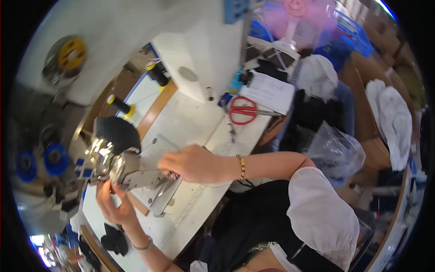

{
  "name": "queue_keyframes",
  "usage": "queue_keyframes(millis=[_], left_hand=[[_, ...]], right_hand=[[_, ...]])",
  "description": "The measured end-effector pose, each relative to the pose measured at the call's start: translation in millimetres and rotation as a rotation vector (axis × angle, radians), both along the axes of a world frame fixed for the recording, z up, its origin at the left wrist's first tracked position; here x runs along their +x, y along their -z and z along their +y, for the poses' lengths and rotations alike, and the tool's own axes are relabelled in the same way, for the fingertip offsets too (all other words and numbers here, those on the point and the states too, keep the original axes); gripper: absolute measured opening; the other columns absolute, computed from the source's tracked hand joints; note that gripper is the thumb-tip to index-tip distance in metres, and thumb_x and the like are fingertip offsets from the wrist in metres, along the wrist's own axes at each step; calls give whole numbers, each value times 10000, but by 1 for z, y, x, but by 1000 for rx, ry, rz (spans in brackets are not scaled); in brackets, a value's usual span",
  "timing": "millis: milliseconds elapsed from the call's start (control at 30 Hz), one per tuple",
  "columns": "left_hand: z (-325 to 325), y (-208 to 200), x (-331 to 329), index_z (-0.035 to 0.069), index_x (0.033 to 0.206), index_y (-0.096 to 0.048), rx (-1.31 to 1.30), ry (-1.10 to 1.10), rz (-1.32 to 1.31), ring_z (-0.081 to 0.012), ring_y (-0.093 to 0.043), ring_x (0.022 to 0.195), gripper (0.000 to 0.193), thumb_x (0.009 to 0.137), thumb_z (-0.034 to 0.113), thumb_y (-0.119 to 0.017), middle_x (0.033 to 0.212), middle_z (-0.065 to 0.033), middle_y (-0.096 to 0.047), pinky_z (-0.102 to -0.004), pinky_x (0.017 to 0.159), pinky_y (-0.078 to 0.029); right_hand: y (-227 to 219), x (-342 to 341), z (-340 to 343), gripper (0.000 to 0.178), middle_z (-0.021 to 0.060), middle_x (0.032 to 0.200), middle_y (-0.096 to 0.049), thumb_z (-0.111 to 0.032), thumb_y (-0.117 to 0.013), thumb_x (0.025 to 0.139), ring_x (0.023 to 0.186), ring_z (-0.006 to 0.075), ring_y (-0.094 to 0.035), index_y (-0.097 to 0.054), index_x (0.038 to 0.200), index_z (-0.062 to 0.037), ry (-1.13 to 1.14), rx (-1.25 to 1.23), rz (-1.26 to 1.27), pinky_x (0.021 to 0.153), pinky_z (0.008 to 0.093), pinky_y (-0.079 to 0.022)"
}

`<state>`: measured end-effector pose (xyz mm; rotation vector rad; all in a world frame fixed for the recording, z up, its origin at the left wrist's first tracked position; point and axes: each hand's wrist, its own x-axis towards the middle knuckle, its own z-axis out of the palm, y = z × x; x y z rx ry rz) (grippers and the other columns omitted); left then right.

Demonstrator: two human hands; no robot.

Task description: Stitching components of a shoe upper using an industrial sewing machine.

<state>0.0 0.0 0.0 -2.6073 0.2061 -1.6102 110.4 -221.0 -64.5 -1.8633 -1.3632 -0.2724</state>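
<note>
A sewing machine with a shiny metal head (105,156) stands at the left of the white worktable. My left hand (113,204) reaches up under this head. Its thumb and fingertips close in at the metal's lower edge, and what they pinch is too small to make out. Over the machine bed (142,181), my right hand (192,164) has its fingers curled round something small, dark and partly metallic, mostly hidden by the fingers. A dark ribbed piece of fabric (118,133) sits on top of the metal head, and a black cloth piece (114,239) lies left of my left wrist.
Red-handled scissors (243,110) lie beside a white paper pad (267,92) on the table's far right. Dark thread spools (120,105) stand behind the machine. To the right are a blue bin (348,109), a clear plastic bag (337,152) and white cloth (389,122).
</note>
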Motion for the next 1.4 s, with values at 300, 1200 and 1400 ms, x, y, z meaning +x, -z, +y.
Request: queue_keyframes(millis=[300, 1200, 1400], left_hand=[[-2, 13, -7, -47, 1016, -631, -38, -46, -56, -290, -652, 932, 144, 883, 6, -635, 1002, -146, -657, -364, 815, -554], [8, 44, -11, -27, 1283, -446, -1423, 362, 40, -222, -470, 1186, 576, 984, 466, -443, 1253, -145, -516, -369, 1036, -356], [36, 44, -22, -23, 1293, -437, -1422, 368, 30, -241, -458, 1203, 576, 984, 463, -438, 1270, -151, -502, -411, 1056, -322]], right_hand=[[38, -25, -57, 376, 96, 972, -547, -131, -693, 784, 961, 266, -550, -534, 1106, -21, 228, -130, 1, 826, 377, -443], [300, 144, -476, 594, 136, 989, -658, -56, -783, 677, 797, 205, -692, -557, 1212, 68, 1137, 418, 1246, 587, 322, -539], [274, 128, -513, 542, 79, 1166, -627, -374, -735, 734, 1013, 285, -592, -645, 1188, -91, 1539, -394, 734, 851, 459, -460]])
